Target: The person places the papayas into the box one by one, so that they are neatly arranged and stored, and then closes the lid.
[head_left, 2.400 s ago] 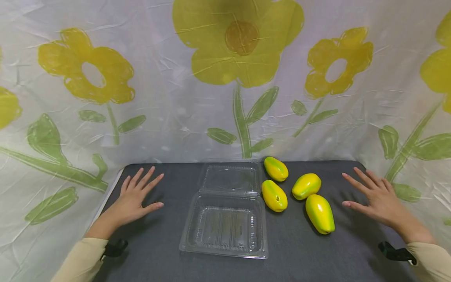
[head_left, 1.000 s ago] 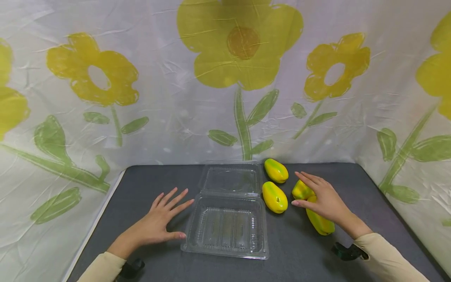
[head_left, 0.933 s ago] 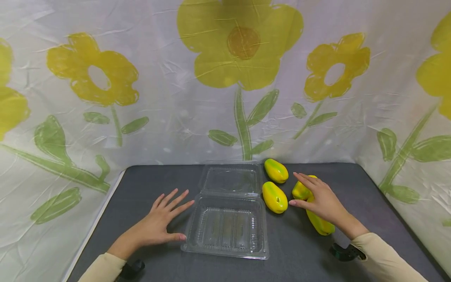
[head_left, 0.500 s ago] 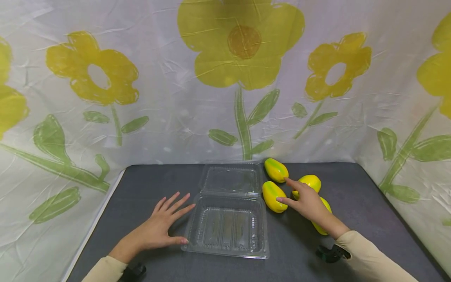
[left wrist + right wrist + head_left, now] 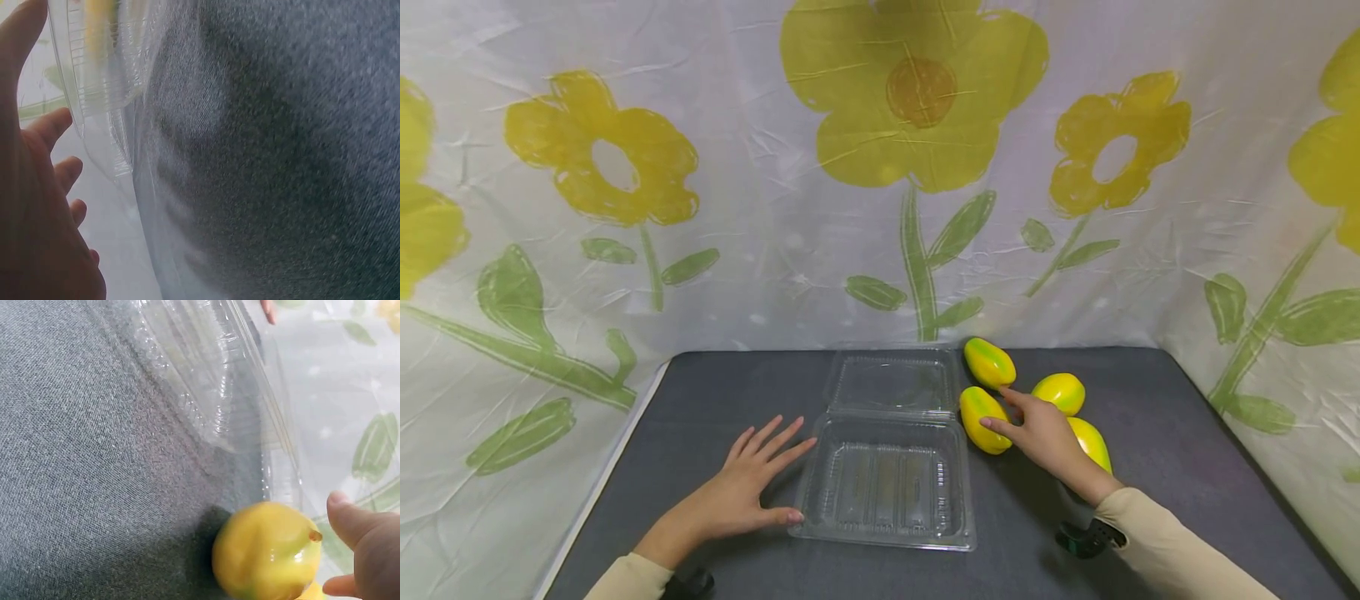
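A clear plastic clamshell box (image 5: 880, 540) lies open on the dark table, its lid (image 5: 891, 385) folded back behind the base. My left hand (image 5: 733, 496) is spread at the box's left side, thumb at the rim; whether it touches cannot be told. To the right of the box lies a yellow-green oblong fruit, papaya-like (image 5: 976, 407). Over it hovers my right hand (image 5: 1051, 437), thumb and fingers apart. In the right wrist view, the thumb (image 5: 350, 519) stands off this papaya (image 5: 262, 550), with no grip visible. The other fingers are partly hidden.
Another papaya (image 5: 988, 362) lies behind, near the lid. Two more papayas, one farther back (image 5: 1062, 392) and one nearer (image 5: 1092, 442), lie right of my right hand, partly covered by it. A white curtain with yellow flowers (image 5: 760, 250) borders the table (image 5: 1165, 500).
Both hands have come inward from the table's sides. My right hand has passed leftward over the two right papayas to the one beside the box; the left has settled by the box's left edge.
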